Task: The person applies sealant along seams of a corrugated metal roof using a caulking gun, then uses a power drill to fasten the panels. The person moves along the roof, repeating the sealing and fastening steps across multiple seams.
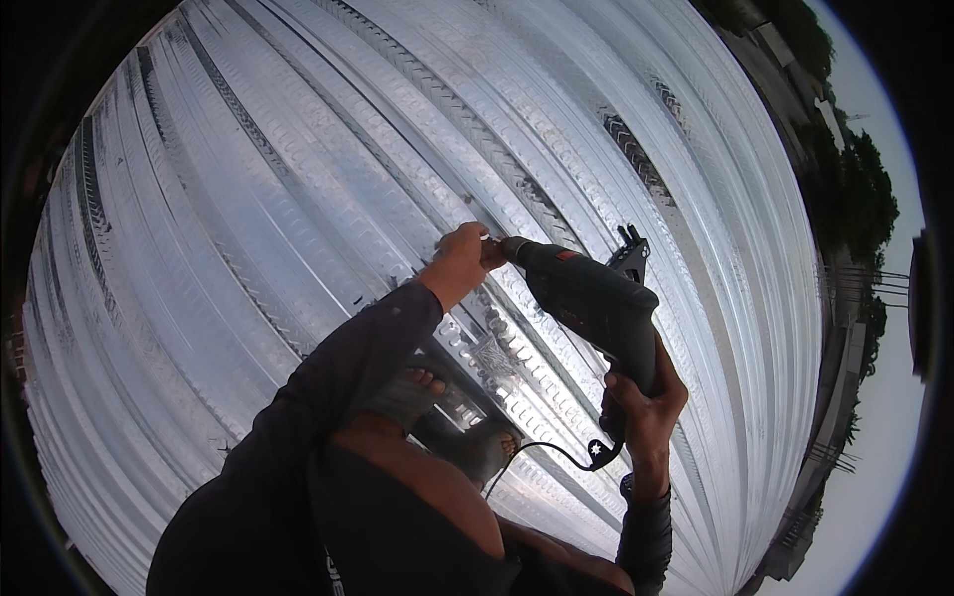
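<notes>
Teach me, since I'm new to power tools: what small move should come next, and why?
Probably ease the left hand clear of the drill before any drilling: it sits right at the drill's nose, while the right hand grips the other end.

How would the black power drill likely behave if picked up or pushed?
The drill looks bulky, so it probably feels fairly heavy. Rounded in outline, it may tip when pushed. Its cord, bent in a loose curve, is likely floppy.

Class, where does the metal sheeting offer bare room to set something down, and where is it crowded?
Bare sheeting lies left of the left sleeve, and right of the drill and right hand. It is crowded around the feet, cord and left hand.
</notes>
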Tool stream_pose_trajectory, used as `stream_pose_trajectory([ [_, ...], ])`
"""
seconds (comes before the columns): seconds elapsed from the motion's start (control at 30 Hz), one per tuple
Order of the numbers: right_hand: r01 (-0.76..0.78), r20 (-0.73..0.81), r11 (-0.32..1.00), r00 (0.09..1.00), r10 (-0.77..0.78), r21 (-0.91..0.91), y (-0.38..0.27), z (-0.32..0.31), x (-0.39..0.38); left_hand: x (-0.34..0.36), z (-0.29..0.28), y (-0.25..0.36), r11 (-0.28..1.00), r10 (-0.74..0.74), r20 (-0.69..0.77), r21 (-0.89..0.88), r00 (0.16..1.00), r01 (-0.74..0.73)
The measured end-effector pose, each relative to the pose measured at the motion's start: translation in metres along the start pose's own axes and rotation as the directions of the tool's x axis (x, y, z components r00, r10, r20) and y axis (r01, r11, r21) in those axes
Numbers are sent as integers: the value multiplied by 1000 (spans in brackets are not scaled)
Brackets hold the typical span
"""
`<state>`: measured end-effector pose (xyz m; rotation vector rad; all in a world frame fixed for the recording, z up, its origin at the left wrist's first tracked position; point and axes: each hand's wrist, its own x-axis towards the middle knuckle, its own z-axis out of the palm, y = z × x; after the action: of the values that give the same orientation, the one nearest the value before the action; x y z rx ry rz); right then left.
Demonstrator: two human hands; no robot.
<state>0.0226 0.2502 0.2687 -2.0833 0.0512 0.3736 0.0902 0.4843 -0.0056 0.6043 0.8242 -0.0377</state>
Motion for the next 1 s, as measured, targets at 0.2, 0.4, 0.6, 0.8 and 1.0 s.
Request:
stream_pose_trajectory([
  [0.2, 132, 160, 989, 980, -120, -65, -34, 61, 55, 23, -32, 99, 983, 125, -272, 163, 954, -82],
  [0.4, 156, 168, 981, 976, -136, -115, -20, 94, 89, -61, 11, 32, 913, -331, 181, -186, 926, 363],
  [0.6, 92, 136, 983, 988, -70, -156, -16, 105, 82, -60, 16, 23, 863, -184, 339, -394, 923, 317],
  [0.8, 123, 137, 983, 985, -104, -133, -18, 116, 79, -60, 7, 29, 839, -178, 373, -426, 911, 338],
  [1.0, 71, 101, 981, 993, -53, -183, -13, 95, 65, -75, 19, 33, 880, -221, 360, -328, 907, 345],
])
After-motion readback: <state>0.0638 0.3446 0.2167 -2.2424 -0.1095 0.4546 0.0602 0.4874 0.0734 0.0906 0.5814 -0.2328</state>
